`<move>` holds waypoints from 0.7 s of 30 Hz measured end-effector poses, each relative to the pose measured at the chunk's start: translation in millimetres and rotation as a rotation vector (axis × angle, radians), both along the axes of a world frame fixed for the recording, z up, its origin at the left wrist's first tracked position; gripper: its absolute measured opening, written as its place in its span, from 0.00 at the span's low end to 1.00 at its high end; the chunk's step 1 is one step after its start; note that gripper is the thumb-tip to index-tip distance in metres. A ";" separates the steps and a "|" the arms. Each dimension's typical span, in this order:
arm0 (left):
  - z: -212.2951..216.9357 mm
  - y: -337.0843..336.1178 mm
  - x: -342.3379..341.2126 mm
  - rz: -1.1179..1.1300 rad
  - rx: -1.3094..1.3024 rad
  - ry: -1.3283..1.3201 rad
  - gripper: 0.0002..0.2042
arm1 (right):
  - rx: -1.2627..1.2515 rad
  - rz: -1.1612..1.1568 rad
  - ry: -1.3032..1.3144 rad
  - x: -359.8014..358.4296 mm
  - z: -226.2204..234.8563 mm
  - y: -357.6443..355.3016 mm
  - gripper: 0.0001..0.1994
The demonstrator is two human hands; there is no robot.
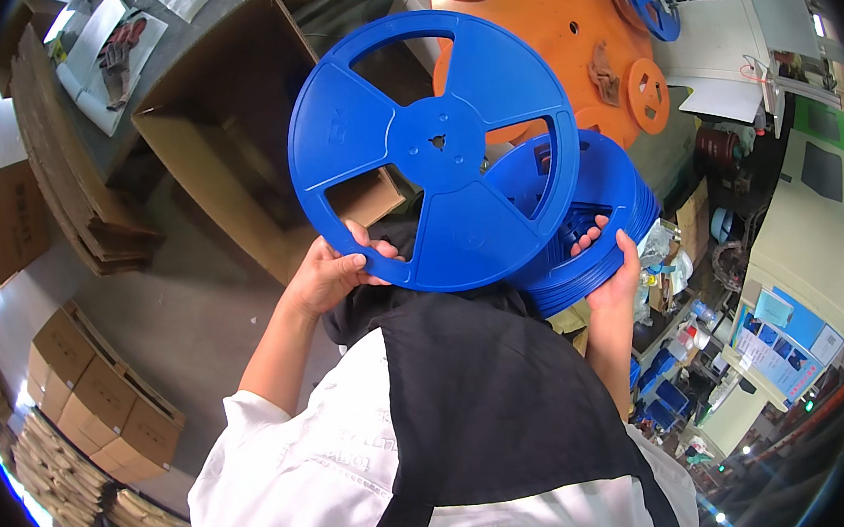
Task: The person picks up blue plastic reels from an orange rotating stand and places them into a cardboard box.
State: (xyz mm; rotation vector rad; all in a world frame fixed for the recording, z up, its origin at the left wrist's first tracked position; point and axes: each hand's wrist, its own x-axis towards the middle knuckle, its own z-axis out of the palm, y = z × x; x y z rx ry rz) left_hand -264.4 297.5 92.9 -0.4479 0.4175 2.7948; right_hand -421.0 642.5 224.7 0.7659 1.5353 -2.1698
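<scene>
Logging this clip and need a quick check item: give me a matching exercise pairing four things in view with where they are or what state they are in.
Things:
1. single blue reel
2. stack of blue reels
3. open cardboard box
4. orange table

Places or states:
A. supported by the right hand, low at the person's right
B. behind the reels, with small orange discs on it
C. held up by its rim in the left hand
D. standing on the floor at the left, flaps open

Pairs: 1-C, 2-A, 3-D, 4-B
</scene>
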 end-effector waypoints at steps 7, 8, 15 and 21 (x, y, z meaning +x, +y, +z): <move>-18.2 -23.3 9.7 -0.022 0.093 0.002 0.09 | 0.076 -0.080 0.014 21.8 4.2 -22.5 0.19; -20.1 -25.9 10.8 -0.026 0.103 0.010 0.09 | 0.066 -0.077 0.015 23.7 5.6 -25.6 0.19; -30.7 -44.0 16.1 -0.066 0.070 0.023 0.10 | 0.069 -0.061 0.027 31.6 14.8 -43.3 0.19; -13.3 -99.9 35.6 -0.021 -0.397 -0.266 0.12 | 0.076 -0.012 0.053 36.6 16.9 -52.3 0.19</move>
